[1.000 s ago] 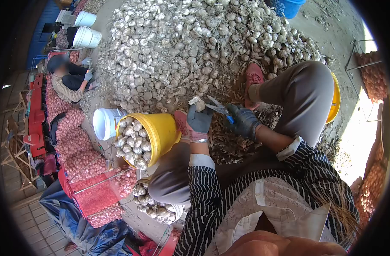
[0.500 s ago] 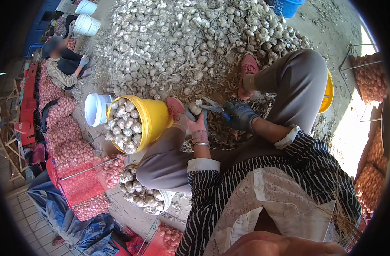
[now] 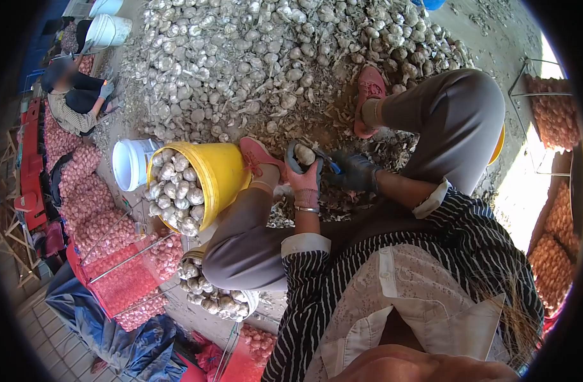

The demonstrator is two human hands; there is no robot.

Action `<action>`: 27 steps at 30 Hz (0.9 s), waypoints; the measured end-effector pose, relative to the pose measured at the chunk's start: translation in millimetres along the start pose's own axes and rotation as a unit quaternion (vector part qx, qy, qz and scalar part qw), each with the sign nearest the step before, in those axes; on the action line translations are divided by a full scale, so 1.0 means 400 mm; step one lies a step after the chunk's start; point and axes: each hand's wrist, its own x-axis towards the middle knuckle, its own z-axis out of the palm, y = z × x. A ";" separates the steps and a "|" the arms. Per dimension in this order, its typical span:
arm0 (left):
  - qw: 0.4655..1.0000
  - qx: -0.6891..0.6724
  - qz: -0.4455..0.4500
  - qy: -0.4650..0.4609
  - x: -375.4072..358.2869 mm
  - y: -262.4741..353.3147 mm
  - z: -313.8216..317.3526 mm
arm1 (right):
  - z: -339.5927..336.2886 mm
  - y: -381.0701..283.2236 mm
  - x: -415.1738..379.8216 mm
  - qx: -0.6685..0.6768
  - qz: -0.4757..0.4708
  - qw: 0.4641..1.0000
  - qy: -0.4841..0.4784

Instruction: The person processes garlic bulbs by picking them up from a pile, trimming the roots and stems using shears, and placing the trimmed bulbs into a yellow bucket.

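Observation:
My left hand, in a pink and grey glove, is closed around a garlic bulb. Close beside it on the right, my right hand, in a dark grey glove, grips a cutting tool by its blue handle. The tool's blades are mostly hidden at the bulb. A yellow bucket filled with garlic bulbs leans left of my left hand. Ahead of both hands spreads a large heap of garlic, with loose peelings on the ground around my feet.
A white bucket lies beyond the yellow one. Another container of garlic stands by my left knee. Filled red mesh sacks line the left side. A person sits at the upper left. More sacks are at the right.
The view has shifted slightly. My hands have drawn closer together; the bulb now sits deeper in my left hand, and the tool's blades, visible before, are largely hidden.

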 end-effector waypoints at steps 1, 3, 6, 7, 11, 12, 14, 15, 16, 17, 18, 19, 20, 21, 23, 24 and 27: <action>0.999 0.013 0.026 -0.018 0.000 0.015 0.002 | 0.009 0.015 0.009 0.007 -0.006 1.000 0.003; 0.987 -0.135 -0.084 -0.009 0.012 -0.035 -0.027 | 0.045 0.073 0.044 0.016 -0.012 1.000 0.006; 0.927 -0.319 -0.196 -0.018 0.020 -0.029 -0.034 | 0.098 0.152 0.097 0.141 0.042 0.989 0.019; 0.911 -0.355 -0.206 -0.032 0.017 -0.018 -0.037 | 0.093 0.145 0.090 0.171 0.034 0.984 0.044; 0.969 -0.208 -0.131 -0.036 0.024 -0.019 -0.048 | 0.028 0.060 0.022 0.006 -0.074 0.989 0.126; 0.996 -0.078 -0.036 -0.023 0.012 -0.013 -0.040 | 0.004 0.028 0.001 0.005 -0.076 0.989 0.127; 0.997 0.054 0.063 -0.010 -0.009 0.014 -0.033 | -0.031 -0.017 -0.034 -0.194 -0.114 0.970 0.092; 0.986 0.145 0.078 -0.002 -0.017 0.034 -0.033 | -0.027 -0.005 -0.035 -0.195 -0.116 0.969 0.094; 0.968 0.235 0.092 0.006 -0.024 0.055 -0.036 | -0.018 0.015 -0.033 -0.209 -0.113 0.968 0.087; 0.940 0.323 0.105 0.014 -0.031 0.075 -0.038 | -0.010 0.030 -0.034 -0.222 -0.110 0.966 0.079; 0.940 0.324 0.108 0.013 -0.039 0.105 -0.034 | -0.013 0.023 -0.044 -0.222 -0.111 0.965 0.082; 0.921 0.379 0.091 0.032 -0.050 0.134 -0.029 | -0.019 0.006 -0.059 -0.230 -0.102 0.965 0.080; 0.898 0.432 0.074 0.050 -0.058 0.159 -0.023 | -0.020 -0.004 -0.070 -0.238 -0.092 0.964 0.078; 0.898 0.432 0.075 0.048 -0.062 0.166 -0.022 | -0.017 -0.007 -0.072 -0.237 -0.091 0.964 0.080; 0.894 0.444 0.052 0.022 -0.069 0.180 -0.019 | -0.014 -0.009 -0.076 -0.253 -0.072 0.962 0.067; 0.894 0.445 0.053 0.019 -0.073 0.170 -0.019 | -0.010 0.000 -0.075 -0.251 -0.070 0.963 0.069; 0.889 0.446 0.096 0.021 -0.078 0.143 -0.017 | -0.001 0.035 -0.068 -0.230 -0.082 0.969 0.049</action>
